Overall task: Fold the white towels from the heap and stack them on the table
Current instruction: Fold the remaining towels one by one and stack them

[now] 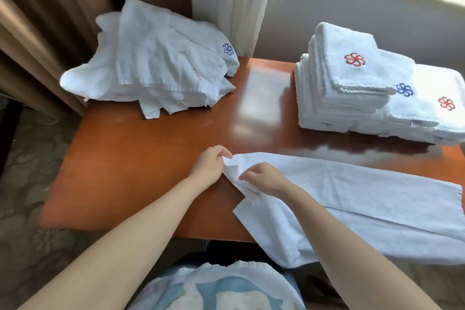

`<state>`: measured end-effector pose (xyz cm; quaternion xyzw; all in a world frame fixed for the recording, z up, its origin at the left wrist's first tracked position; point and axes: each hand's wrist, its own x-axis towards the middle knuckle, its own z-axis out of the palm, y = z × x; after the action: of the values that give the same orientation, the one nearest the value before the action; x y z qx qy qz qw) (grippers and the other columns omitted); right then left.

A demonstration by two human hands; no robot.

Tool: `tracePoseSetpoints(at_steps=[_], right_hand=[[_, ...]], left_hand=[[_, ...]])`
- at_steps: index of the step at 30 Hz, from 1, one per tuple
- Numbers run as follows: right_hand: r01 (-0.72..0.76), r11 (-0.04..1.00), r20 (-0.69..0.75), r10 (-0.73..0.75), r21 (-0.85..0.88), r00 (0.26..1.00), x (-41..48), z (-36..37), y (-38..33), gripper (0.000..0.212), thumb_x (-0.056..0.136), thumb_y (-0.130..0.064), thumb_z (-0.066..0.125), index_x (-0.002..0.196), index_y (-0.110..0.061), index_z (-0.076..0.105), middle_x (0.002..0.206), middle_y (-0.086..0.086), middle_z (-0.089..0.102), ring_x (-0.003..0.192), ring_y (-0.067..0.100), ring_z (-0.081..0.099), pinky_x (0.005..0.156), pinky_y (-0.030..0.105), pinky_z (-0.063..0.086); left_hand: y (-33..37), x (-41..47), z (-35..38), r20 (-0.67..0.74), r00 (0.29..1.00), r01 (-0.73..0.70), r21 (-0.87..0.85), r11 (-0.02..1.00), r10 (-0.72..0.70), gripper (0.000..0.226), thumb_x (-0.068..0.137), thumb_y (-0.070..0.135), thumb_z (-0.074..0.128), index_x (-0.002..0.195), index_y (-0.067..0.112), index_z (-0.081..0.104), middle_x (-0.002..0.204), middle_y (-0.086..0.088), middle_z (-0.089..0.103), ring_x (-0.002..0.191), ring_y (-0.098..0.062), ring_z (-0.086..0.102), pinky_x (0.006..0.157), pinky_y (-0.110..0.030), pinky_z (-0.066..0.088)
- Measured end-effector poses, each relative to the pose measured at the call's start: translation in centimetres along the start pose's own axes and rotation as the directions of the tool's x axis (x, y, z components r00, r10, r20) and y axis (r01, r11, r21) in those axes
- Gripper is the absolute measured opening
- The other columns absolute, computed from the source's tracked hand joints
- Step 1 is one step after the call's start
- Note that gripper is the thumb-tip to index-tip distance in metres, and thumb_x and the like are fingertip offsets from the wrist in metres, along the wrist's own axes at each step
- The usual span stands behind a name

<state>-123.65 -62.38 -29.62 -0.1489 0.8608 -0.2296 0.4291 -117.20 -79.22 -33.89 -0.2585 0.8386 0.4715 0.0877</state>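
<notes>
Towel (352, 196) laid long across the worktop (151, 158), and we've got its left end.
Our left hand (208, 166) pinches the far corner, our right hand (266, 178) nips the bunched edge just beside it; the near side droops off the worktop's front. Soft, light, floppy stuff by the look, so we'd hold it by corners and hems, never the middle.

Likely a hotel room, monogrammed white towels (352, 75), brown curtains (37, 20), patterned carpet (30, 163), wooden table (151, 158)
</notes>
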Motion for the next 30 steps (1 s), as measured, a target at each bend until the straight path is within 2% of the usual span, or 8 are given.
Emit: tracePoseSetpoints(at_steps=[5,10,13,16,20,23,25,30], right_hand=[[-0.004,0.999,-0.098,-0.001,-0.046,0.995,0.4,0.6,-0.5,0.038,0.089,-0.016,0.040,0.123,-0.029,0.052,0.080,-0.015,0.071,0.083,0.007,0.064,0.071,0.029,0.048],[0.147,0.969,-0.093,-0.169,-0.200,0.981,1.4,1.6,-1.0,0.051,0.090,-0.016,0.045,0.138,-0.034,0.044,0.095,-0.013,0.066,0.085,0.010,0.059,0.065,0.027,0.042],[0.274,0.937,-0.052,-0.291,-0.219,0.955,1.3,1.6,-0.7,0.045,0.080,-0.007,0.046,0.115,-0.035,0.054,0.089,-0.015,0.057,0.077,0.003,0.054,0.061,0.026,0.040],[0.391,0.885,0.013,-0.401,-0.252,0.916,0.8,1.2,-0.3,0.033,0.074,-0.003,0.049,0.083,-0.034,0.053,0.091,-0.013,0.053,0.084,0.011,0.056,0.068,0.034,0.049],[0.486,0.747,0.327,-0.368,-0.453,0.870,0.4,0.5,0.5,0.033,0.077,-0.007,0.056,0.087,-0.036,0.068,0.110,-0.008,0.045,0.106,0.014,0.048,0.073,0.027,0.041],[0.586,0.459,0.477,-0.340,-0.668,0.811,0.4,-0.2,1.1,0.049,0.078,-0.006,0.057,0.117,-0.035,0.064,0.124,-0.002,0.038,0.116,0.019,0.039,0.080,0.026,0.033],[0.602,0.330,0.491,-0.362,-0.728,0.792,0.4,-0.7,1.4,0.045,0.081,-0.005,0.059,0.117,-0.032,0.062,0.128,0.000,0.036,0.116,0.021,0.040,0.079,0.026,0.031],[0.593,0.357,0.411,-0.468,-0.722,0.782,0.9,-1.3,1.8,0.017,0.088,-0.008,0.054,0.094,-0.022,0.063,0.113,0.000,0.042,0.101,0.023,0.049,0.064,0.030,0.034]], left_hand=[[-1.0,-1.2,0.6,-0.034,0.993,0.104,-0.212,0.972,-0.114,0.021,0.099,0.018,0.045,0.092,0.022,0.064,0.100,0.006,0.064,0.096,-0.016,0.058,0.078,-0.029,0.046],[-1.6,-2.7,1.2,-0.019,0.999,0.046,-0.153,0.987,-0.050,0.030,0.087,-0.001,0.056,0.092,0.029,0.059,0.100,0.010,0.064,0.078,-0.003,0.055,0.066,-0.015,0.045],[-1.3,-3.9,1.7,-0.046,0.998,0.035,-0.226,0.973,-0.046,0.036,0.085,-0.006,0.055,0.089,0.030,0.053,0.098,0.007,0.062,0.085,-0.008,0.061,0.069,-0.014,0.047],[-1.0,-5.2,2.3,-0.079,0.992,0.071,-0.282,0.957,-0.096,0.031,0.084,-0.006,0.052,0.092,0.023,0.049,0.102,-0.006,0.061,0.087,-0.021,0.063,0.073,-0.032,0.052],[-0.8,-6.7,3.0,-0.155,0.974,0.180,0.074,0.981,-0.167,0.025,0.082,0.010,0.060,0.083,0.030,0.045,0.102,0.007,0.047,0.079,-0.021,0.057,0.065,-0.037,0.046],[-0.5,-8.2,4.2,-0.064,0.967,0.253,0.198,0.947,-0.245,0.013,0.081,0.028,0.066,0.083,0.035,0.055,0.108,0.011,0.051,0.091,-0.015,0.056,0.071,-0.032,0.047],[-0.2,-9.1,5.7,-0.005,0.963,0.261,0.248,0.933,-0.268,0.026,0.080,0.042,0.069,0.104,0.035,0.062,0.116,0.012,0.053,0.104,-0.013,0.054,0.079,-0.031,0.047],[1.5,-9.8,9.6,-0.102,0.953,0.303,0.391,0.869,-0.286,0.038,0.086,0.044,0.068,0.118,0.025,0.059,0.120,0.002,0.050,0.115,-0.018,0.050,0.082,-0.031,0.038]])
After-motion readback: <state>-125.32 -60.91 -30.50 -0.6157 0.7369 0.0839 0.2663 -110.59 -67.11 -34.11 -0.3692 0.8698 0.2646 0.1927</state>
